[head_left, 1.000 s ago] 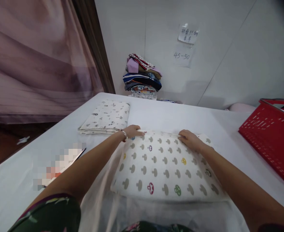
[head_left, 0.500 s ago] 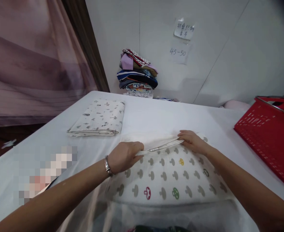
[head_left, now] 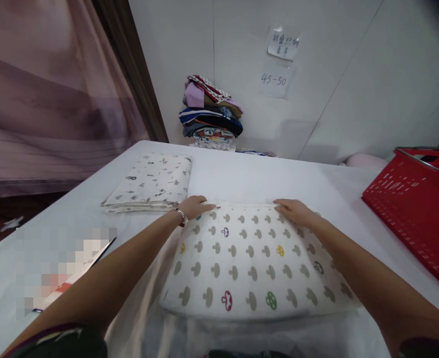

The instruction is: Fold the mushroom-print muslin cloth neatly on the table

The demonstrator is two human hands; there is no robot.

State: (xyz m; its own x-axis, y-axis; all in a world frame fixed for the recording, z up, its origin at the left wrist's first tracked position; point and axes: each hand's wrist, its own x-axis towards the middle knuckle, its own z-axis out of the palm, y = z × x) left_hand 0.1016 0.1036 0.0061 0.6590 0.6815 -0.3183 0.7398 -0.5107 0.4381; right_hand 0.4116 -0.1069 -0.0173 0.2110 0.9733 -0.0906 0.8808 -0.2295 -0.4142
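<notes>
A white cloth [head_left: 242, 258] printed with grey mushrooms, a few of them coloured, lies folded in front of me. At its far left corner, my left hand [head_left: 195, 208], with a bracelet on the wrist, pinches the edge between thumb and fingers. My right hand [head_left: 296, 211] grips the same far edge further right, its thumb on top and its fingertips along the edge. Between the hands the far edge runs nearly straight, with the printed side up. Just beyond my left hand, a second folded cloth [head_left: 152, 181] with small grey motifs rests on the table.
The white table [head_left: 249, 176] reaches back toward the wall. A red plastic basket [head_left: 413, 199] stands at the right. Behind the table's far edge is a stack of folded fabrics [head_left: 212, 114]. A partly blurred flat item [head_left: 73, 273] lies at the left, and a pinkish curtain [head_left: 55, 99] hangs there.
My left hand has moved away from me and slightly left, bringing the cloth's edge flat to the far side. More mushroom print shows. My right hand stays almost in place.
</notes>
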